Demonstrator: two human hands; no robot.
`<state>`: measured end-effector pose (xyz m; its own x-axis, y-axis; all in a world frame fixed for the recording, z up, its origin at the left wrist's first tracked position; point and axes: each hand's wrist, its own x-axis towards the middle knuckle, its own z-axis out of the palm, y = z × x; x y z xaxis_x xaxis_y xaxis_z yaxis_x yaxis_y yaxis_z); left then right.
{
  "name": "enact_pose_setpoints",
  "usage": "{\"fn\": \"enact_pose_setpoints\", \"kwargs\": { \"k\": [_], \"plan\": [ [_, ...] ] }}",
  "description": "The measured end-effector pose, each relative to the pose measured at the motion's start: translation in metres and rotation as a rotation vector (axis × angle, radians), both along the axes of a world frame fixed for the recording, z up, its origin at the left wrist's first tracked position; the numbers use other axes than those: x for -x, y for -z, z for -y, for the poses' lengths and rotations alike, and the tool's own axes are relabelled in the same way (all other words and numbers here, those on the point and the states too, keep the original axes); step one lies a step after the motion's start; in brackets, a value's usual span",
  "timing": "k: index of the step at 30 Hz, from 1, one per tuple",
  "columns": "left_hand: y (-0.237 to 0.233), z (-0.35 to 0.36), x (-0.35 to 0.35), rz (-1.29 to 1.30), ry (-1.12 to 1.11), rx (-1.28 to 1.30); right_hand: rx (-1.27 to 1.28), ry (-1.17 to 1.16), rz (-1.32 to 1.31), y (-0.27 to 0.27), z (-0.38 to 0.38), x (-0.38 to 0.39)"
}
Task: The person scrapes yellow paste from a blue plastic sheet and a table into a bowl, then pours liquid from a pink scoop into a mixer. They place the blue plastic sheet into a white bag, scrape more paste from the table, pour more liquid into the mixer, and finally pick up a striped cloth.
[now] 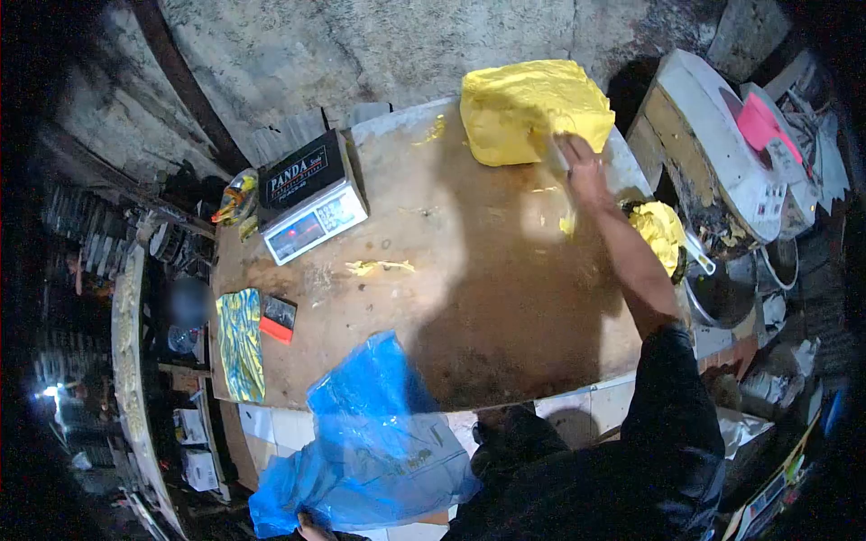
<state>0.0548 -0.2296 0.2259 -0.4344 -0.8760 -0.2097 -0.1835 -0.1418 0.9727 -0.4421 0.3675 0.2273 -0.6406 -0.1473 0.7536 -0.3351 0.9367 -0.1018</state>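
While one right hand [586, 171] is resting by the near right side of one yellow block [519, 113], its grip too blurred to tell, one left hand [311, 530] is gripping one blue plastic sheet [374, 446]; the block is sitting at the far side of one table [361, 316]; one scale [313, 197] is standing leftward; one yellow heap [656, 230] and one white handle [702, 256] are showing rightward.

Glossy plastic sheeting [374, 451], rough wall [406, 50]

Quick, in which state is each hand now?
Left hand: holding the blue bag.
Right hand: at the yellow block; its grip cannot be told.
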Motion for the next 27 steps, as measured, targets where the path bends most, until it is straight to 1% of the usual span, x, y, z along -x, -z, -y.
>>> {"fn": "enact_pose_setpoints", "kwargs": {
  "k": [1,3,4,5,6,7,8,9,10,11,13,14,15,16,17,18,19,20,21,22,24,25,27],
  "plan": [
    [-0.001,-0.003,0.003,0.006,-0.005,-0.005,0.038,-0.028,-0.055,-0.015,-0.001,0.017],
    [-0.003,-0.010,0.010,0.017,-0.021,-0.003,0.115,-0.143,-0.048,-0.049,-0.001,0.050],
    [-0.004,-0.014,0.015,0.019,-0.028,-0.004,0.161,-0.112,-0.047,-0.067,0.001,0.060],
    [-0.006,-0.017,0.018,0.021,-0.035,-0.003,0.394,0.007,0.128,-0.072,0.001,0.079],
    [-0.007,-0.021,0.020,0.022,-0.041,-0.004,0.657,-0.018,0.198,-0.066,-0.005,0.109],
    [-0.006,-0.024,0.019,0.021,-0.049,-0.004,0.918,-0.041,0.277,-0.044,-0.014,0.134],
    [-0.008,-0.027,0.020,0.024,-0.053,-0.005,0.915,-0.050,0.288,-0.009,-0.023,0.147],
    [-0.009,-0.029,0.017,0.021,-0.060,-0.006,1.327,-0.079,0.372,0.032,-0.033,0.155],
    [-0.011,-0.030,0.017,0.015,-0.059,-0.009,1.739,-0.110,0.443,0.046,-0.037,0.161],
    [-0.012,-0.029,0.014,0.000,-0.063,-0.005,1.840,-0.114,0.387,0.030,-0.018,0.123],
    [-0.017,-0.030,0.011,-0.016,-0.056,0.000,2.219,-0.454,0.215,0.122,-0.047,0.101],
    [-0.022,-0.033,0.013,-0.003,-0.044,-0.003,2.140,-0.201,0.200,0.090,-0.019,0.056],
    [-0.027,-0.037,0.015,0.010,-0.031,-0.007,2.161,-0.110,0.289,0.073,-0.013,0.024],
    [-0.036,-0.038,0.014,0.055,0.002,-0.007,2.183,0.001,0.383,0.070,-0.007,-0.001],
    [-0.044,-0.036,0.007,0.106,0.039,-0.007,2.188,0.027,0.392,0.078,-0.009,-0.017],
    [-0.030,-0.021,-0.005,0.016,0.035,0.010,1.660,-0.108,0.325,0.083,-0.016,-0.033],
    [-0.023,-0.015,-0.014,0.001,-0.004,0.007,1.277,-0.101,0.382,0.090,-0.021,-0.051],
    [-0.024,-0.014,-0.013,0.003,-0.029,0.010,0.912,-0.075,0.356,0.091,-0.023,-0.070],
    [-0.024,-0.012,-0.013,0.000,-0.050,0.013,0.695,0.061,0.436,0.084,-0.018,-0.086],
    [-0.024,-0.010,-0.012,-0.005,-0.059,0.012,0.359,-0.014,0.322,0.104,-0.026,-0.095],
    [-0.027,-0.006,-0.017,-0.007,-0.074,0.018,0.018,-0.095,0.213,0.136,-0.034,-0.116],
    [-0.029,-0.006,-0.019,-0.006,-0.082,0.022,0.274,0.051,0.585,0.127,-0.010,-0.134],
    [-0.033,-0.006,-0.023,-0.015,-0.109,0.029,0.527,0.186,0.952,0.139,-0.001,-0.131]
  ]
}}
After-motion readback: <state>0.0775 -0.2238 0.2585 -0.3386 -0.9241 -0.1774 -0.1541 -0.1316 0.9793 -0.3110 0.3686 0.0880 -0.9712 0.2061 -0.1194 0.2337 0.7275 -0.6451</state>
